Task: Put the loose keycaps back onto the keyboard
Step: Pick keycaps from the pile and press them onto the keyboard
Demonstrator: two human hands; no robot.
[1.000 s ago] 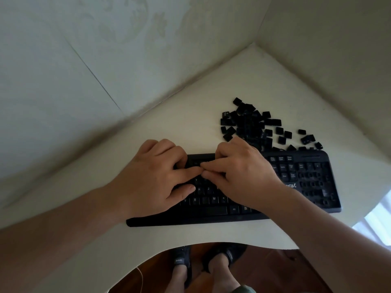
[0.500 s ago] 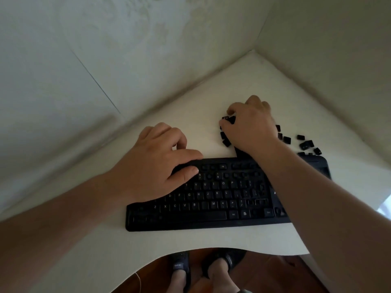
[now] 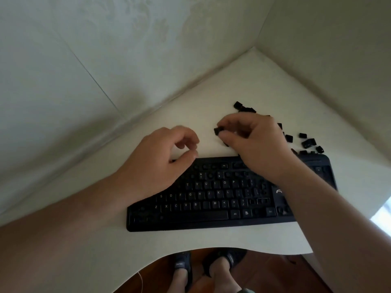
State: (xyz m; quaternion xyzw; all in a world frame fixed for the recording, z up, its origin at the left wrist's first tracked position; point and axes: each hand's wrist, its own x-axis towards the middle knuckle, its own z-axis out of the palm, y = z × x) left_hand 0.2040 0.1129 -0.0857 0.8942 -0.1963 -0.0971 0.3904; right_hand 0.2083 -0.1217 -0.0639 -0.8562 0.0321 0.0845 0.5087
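A black keyboard (image 3: 211,214) lies on the white desk, most letter keys in place, some sockets in its upper rows bare. Behind it sits a pile of loose black keycaps (image 3: 309,142), largely hidden by my right hand (image 3: 254,142). That hand hovers over the pile and pinches one black keycap (image 3: 218,130) between thumb and fingertips. My left hand (image 3: 160,161) hangs over the keyboard's upper left corner, fingers loosely curled, holding nothing.
The white desk (image 3: 211,240) fits into a corner between two pale walls, with a curved cut-out at the front edge. Below it I see my feet in dark sandals (image 3: 182,269) on a wooden floor.
My right hand left the keyboard, reached into the keycap pile and now lifts one keycap toward the left. My left hand rose off the keys and curled loosely.
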